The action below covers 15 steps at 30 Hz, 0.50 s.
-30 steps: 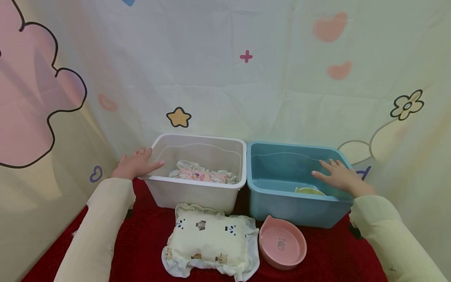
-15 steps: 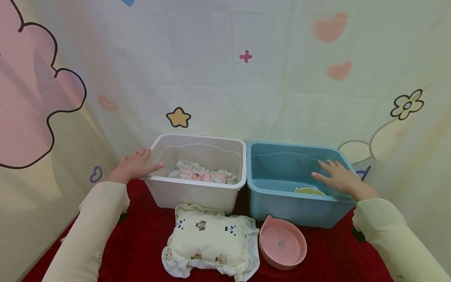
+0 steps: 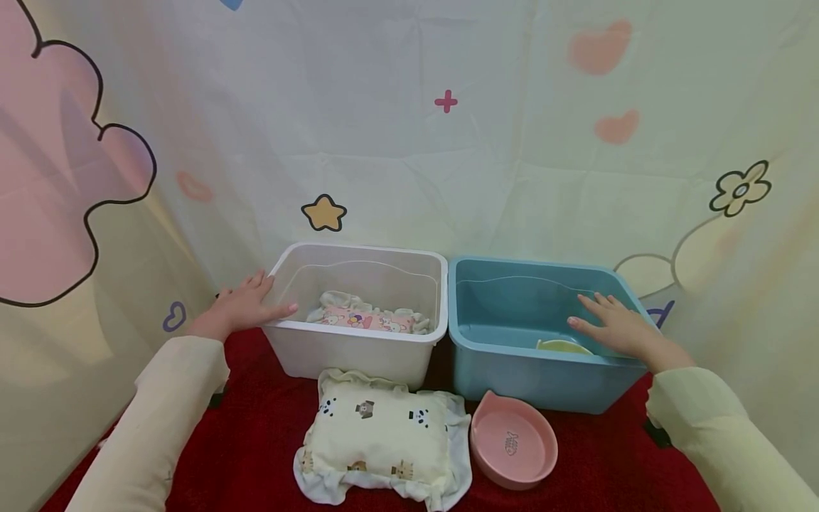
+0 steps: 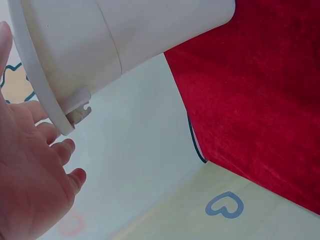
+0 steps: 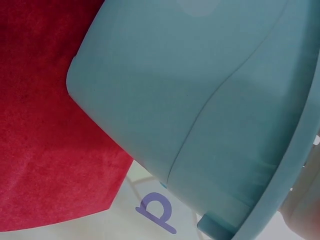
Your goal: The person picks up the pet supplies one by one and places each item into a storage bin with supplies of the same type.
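Note:
My left hand (image 3: pixel 246 307) lies with spread fingers over the left rim of a white plastic bin (image 3: pixel 348 355). Inside that bin is a small pink pillow (image 3: pixel 367 320) with a white ruffle and rabbit print. At the right, my right hand (image 3: pixel 617 327) reaches with straight fingers over the right rim of a blue plastic bin (image 3: pixel 531 377). A light green dish (image 3: pixel 563 347) shows partly above that bin's front rim. In the left wrist view the fingers (image 4: pixel 62 150) stick out past the white rim; the right wrist view shows mostly the blue bin's outer wall.
In front of the bins a cream ruffled pillow (image 3: pixel 380 437) with animal prints lies on the red cloth (image 3: pixel 256 441). Beside it sits a pink bowl (image 3: pixel 514 441) with a fishbone print. A printed curtain (image 3: pixel 397 178) hangs right behind the bins.
The left hand and sleeve have shifted slightly left and down at the white rim. My right forearm has moved a little to the right. Bins, pillows and bowl stay in place.

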Each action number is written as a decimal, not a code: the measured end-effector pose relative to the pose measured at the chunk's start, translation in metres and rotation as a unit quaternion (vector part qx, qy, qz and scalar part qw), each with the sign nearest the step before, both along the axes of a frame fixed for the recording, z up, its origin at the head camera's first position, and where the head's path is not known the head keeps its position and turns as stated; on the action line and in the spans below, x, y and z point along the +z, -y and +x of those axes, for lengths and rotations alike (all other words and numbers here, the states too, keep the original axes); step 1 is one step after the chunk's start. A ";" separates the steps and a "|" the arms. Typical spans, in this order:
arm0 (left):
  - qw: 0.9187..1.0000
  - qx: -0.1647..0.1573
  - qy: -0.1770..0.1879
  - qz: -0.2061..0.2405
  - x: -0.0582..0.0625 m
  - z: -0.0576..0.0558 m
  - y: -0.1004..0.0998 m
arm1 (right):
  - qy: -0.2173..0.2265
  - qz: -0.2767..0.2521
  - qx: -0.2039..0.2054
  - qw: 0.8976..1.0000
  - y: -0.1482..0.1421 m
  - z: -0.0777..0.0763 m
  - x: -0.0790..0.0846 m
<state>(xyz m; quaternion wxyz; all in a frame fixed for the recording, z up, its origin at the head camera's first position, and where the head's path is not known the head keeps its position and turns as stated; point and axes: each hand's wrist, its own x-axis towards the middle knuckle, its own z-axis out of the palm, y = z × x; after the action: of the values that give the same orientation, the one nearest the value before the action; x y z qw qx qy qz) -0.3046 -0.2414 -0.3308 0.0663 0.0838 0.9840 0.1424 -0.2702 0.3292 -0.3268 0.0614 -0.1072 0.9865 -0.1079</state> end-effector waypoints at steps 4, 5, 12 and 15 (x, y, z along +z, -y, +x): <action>1.000 0.002 0.002 0.007 -0.003 -0.001 0.000 | -0.006 -0.009 0.003 1.000 0.000 0.002 -0.002; 1.000 0.002 0.004 0.009 -0.004 -0.001 0.001 | -0.005 -0.012 0.001 1.000 0.000 0.003 -0.002; 1.000 -0.002 0.006 0.010 -0.007 -0.001 0.001 | 0.003 -0.026 -0.002 1.000 -0.001 0.006 -0.004; 1.000 -0.005 0.002 0.005 -0.007 0.000 0.001 | 0.000 -0.027 0.002 1.000 -0.001 0.007 -0.004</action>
<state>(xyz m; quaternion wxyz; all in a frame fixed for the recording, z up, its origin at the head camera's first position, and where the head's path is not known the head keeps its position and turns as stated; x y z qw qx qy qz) -0.3044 -0.2427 -0.3380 0.0680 0.0884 0.9827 0.1476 -0.2630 0.3303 -0.3312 0.0583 -0.1112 0.9829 -0.1347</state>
